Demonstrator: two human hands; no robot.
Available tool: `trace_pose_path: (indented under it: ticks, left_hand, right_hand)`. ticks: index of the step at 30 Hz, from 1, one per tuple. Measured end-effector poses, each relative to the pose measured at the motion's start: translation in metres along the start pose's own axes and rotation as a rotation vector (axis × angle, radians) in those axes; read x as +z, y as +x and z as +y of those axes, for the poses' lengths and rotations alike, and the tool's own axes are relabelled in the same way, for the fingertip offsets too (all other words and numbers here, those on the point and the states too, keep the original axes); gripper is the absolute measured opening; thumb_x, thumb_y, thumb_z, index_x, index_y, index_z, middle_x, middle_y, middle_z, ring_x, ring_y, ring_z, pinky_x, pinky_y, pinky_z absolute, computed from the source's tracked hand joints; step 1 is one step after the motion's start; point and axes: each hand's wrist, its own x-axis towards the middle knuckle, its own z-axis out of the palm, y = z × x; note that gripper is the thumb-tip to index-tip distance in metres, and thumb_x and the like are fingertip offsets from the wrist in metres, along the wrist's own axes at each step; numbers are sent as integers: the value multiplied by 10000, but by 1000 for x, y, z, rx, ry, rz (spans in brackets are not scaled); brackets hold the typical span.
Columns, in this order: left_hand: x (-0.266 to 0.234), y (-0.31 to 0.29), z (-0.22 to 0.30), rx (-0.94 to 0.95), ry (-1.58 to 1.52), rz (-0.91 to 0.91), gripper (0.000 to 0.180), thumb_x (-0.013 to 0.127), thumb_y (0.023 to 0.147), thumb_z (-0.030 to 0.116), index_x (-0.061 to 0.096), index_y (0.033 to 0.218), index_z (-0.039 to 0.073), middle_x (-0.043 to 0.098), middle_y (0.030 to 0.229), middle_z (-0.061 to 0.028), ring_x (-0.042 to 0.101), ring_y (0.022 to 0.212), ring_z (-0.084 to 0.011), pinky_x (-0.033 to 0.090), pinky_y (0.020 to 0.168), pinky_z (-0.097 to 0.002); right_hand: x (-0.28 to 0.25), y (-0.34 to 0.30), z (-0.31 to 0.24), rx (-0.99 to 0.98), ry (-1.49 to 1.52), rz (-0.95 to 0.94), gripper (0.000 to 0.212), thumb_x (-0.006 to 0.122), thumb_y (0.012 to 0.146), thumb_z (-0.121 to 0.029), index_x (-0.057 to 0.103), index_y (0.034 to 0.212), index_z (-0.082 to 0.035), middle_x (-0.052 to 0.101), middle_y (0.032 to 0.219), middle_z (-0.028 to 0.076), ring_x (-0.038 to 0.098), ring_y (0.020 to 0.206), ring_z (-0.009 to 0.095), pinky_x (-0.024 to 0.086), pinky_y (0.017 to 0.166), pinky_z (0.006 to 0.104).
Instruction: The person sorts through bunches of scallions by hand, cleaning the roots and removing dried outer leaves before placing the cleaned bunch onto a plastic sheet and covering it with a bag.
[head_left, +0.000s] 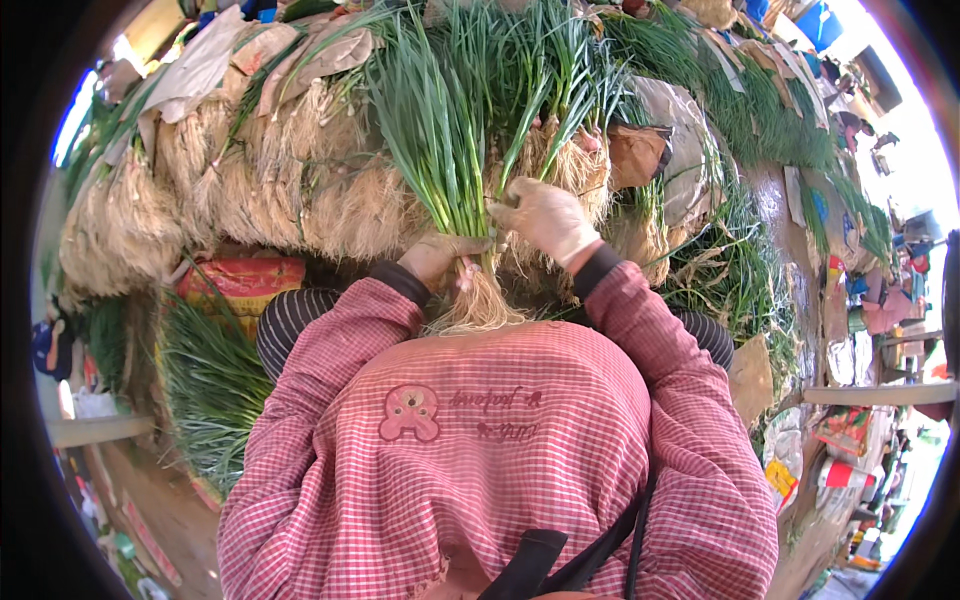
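Around green stalks, left hand curled, right hand bent alongside

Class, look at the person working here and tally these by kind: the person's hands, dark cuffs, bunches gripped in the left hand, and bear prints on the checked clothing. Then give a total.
Hands: 2 (left hand, right hand)
Dark cuffs: 2 (left cuff, right cuff)
Gripped bunch: 1
Bear print: 1
Total: 6
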Motion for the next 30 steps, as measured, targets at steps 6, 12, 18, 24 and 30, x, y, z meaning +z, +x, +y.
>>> trace_pose_path:
  ticks: [6, 12, 18, 24, 30]
  left_hand:
    - [17, -22, 20, -35, 61, 37, 335, 660, 867, 153, 616, 1159, -5, 702, 831, -108, 589, 452, -108, 459, 394, -201]
    - [-7, -5, 6, -15, -68, -122, 347, 631, 877, 141, 591, 1190, -2, 691, 943, -135, 629, 539, -126, 512, 457, -229]
    - [18, -13, 10, 44, -356, -179, 326, 601, 888, 111, 529, 1191, 15, 596, 1217, -174, 598, 1093, -272, 548, 854, -444]
    - [-2, -11, 10, 194, -499, -295, 426, 640, 872, 132, 501, 1261, 29, 598, 937, -61, 619, 910, -223, 546, 829, -417]
    - [21, -35, 30, 70, -385, -59, 221, 634, 884, 114, 609, 1058, -19, 689, 861, -172, 684, 691, -269, 586, 648, -374]
  right_hand:
    - [19, 23, 31, 70, 231, 303, 202, 442, 943, -212, 599, 871, -108, 612, 732, 48, 590, 632, 189, 506, 614, 309]
    - [27, -5, 143, 17, -305, 601, 179, 573, 906, -212, 602, 1062, -130, 635, 985, 111, 619, 805, 272, 511, 731, 393]
    - [30, 34, 113, -196, -205, 241, 265, 533, 888, -83, 582, 1148, -77, 630, 981, 58, 616, 889, 212, 518, 744, 333]
    - [20, 46, 64, 88, 806, 265, 186, 514, 966, -185, 655, 1028, -80, 641, 787, 26, 563, 700, 108, 463, 696, 245]
    - [46, 7, 20, -166, 1250, 158, 304, 488, 991, -296, 654, 1093, -63, 647, 850, 30, 584, 775, 138, 465, 708, 279]
